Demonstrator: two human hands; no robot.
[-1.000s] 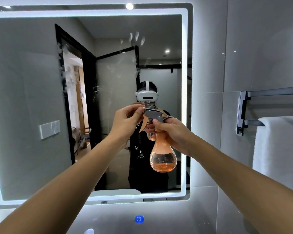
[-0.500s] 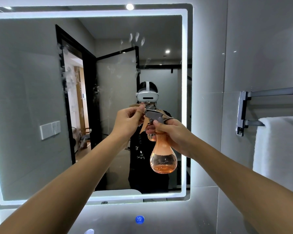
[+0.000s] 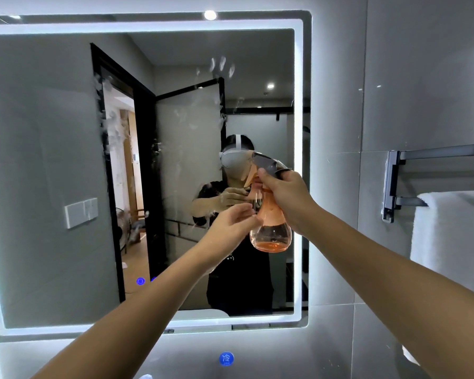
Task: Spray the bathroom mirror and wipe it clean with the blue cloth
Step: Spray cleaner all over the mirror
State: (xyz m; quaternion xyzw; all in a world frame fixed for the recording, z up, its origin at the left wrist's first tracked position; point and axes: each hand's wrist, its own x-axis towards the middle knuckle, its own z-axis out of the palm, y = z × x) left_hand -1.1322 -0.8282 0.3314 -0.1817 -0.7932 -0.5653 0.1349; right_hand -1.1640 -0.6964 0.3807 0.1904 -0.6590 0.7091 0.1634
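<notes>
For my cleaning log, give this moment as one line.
right hand grips spray bottle | left hand at bottle neck | mirror smudged | cloth unseen

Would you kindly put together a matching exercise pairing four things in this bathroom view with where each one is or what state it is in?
Things:
1. spray bottle
2. white towel
3. mirror
4. left hand

Descriptions:
A. hangs over the dark rail on the right wall
B. smeared with white marks and fingerprints
C. gripped at the neck by the right hand
D. fingers reach toward the bottle's body, below the trigger

Pairs: 1-C, 2-A, 3-B, 4-D
</notes>
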